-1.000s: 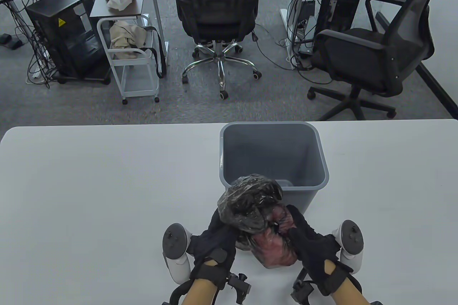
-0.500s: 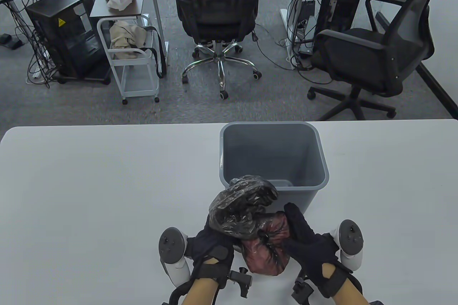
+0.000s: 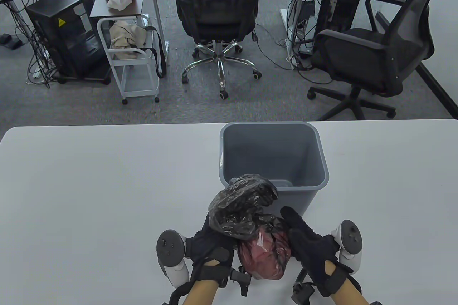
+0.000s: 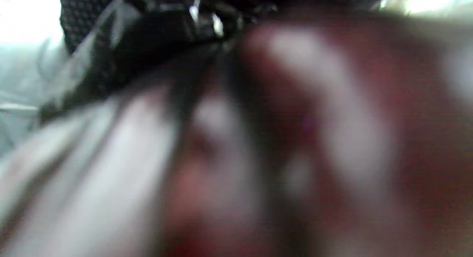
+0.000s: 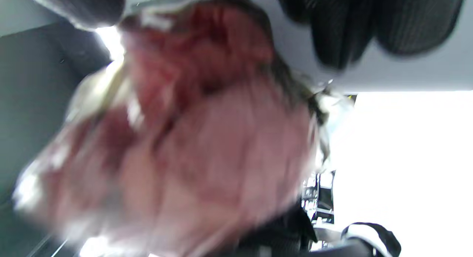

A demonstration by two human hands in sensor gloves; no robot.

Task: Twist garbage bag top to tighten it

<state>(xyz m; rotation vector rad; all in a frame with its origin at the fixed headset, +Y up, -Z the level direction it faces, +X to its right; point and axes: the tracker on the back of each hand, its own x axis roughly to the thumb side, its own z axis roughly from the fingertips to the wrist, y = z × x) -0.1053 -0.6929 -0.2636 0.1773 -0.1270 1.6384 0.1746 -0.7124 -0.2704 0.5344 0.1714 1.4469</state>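
The garbage bag [image 3: 263, 256] stands near the table's front edge, its thin dark plastic showing red contents. Its bunched black top [image 3: 243, 205] rises over my left hand [image 3: 211, 237], which grips the bag's neck from the left. My right hand [image 3: 304, 237] lies against the bag's right side with its fingers [image 3: 291, 217] stretched out. In the left wrist view the bag [image 4: 295, 138] fills the frame as a blur. In the right wrist view the red bulge [image 5: 192, 138] sits below my fingers [image 5: 369, 20], which are spread apart from it.
A grey waste bin [image 3: 322, 162] stands on the white table [image 3: 89, 194] right behind the bag. Office chairs, a cart and desks stand on the floor beyond the table's far edge.
The bag's red body has turned and shifted toward the front edge. Both hands have moved slightly nearer with it. The black top stays bunched over my left hand.
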